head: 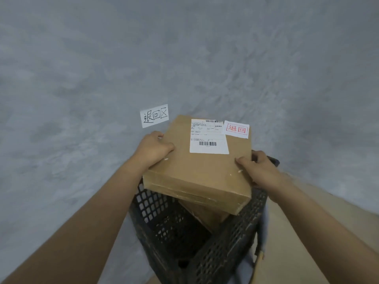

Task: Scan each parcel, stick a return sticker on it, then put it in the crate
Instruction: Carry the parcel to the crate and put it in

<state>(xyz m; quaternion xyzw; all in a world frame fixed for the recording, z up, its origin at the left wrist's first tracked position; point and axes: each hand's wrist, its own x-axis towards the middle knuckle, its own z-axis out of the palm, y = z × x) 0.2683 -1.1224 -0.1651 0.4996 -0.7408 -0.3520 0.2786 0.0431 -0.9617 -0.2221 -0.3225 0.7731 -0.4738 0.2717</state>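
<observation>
Both hands, left hand (154,147) and right hand (258,168), gripped the stickered parcel (196,171) over the crate (235,238); it could've jammed on the box (205,217) inside, tilted.

A flat brown parcel (196,162) sits at the centre of the frame, held above a black perforated crate (160,218) in the lower middle. The left hand (152,148) grips its left edge and the right hand (256,167) grips its right edge. A white shipping label (208,137) and a red-printed return sticker (236,129) lie on its top. Another brown parcel (205,216) lies inside the crate. A white paper sign (154,115) lies on the grey floor (82,68) just above the left hand.
</observation>
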